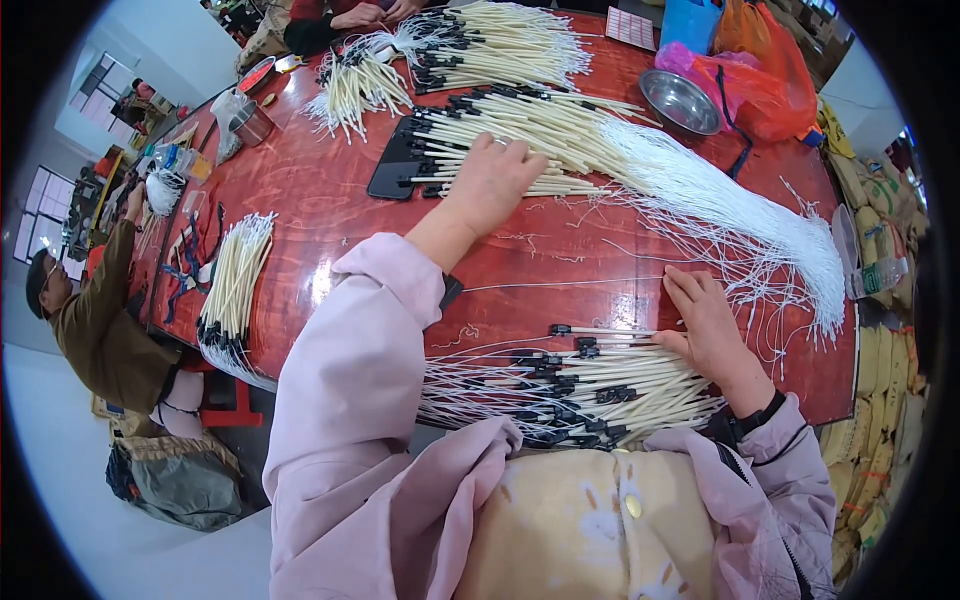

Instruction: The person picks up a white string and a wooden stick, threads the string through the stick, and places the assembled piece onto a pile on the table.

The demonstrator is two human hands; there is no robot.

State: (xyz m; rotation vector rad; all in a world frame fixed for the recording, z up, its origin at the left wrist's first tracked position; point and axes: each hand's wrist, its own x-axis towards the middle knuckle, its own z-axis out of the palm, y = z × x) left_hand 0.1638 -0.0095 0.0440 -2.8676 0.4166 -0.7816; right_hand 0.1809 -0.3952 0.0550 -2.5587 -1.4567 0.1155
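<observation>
Stretched over the far pile of cream sticks [560, 125], my left hand [492, 185] has its fingers bent down onto them; its fingertips are hidden among the sticks. These slim sticks have black end pieces, and long white strings [730, 215] trail from them to the right. My right hand [712, 335] lies on the table with fingers extended and thumb apart. Its thumb is at the end of a stick on top of the near pile [630, 385]. That pile lies against the table's front edge, black ends leftward. A thin white string crosses between my hands.
A dark phone [395, 165] lies beside the far pile. Another bundle [238, 280] is at left, more sticks [510, 45] at the back. A metal bowl [682, 101] and plastic bags [760, 85] are at back right, a bottle [878, 276] at right. A co-worker [110, 310] is at left.
</observation>
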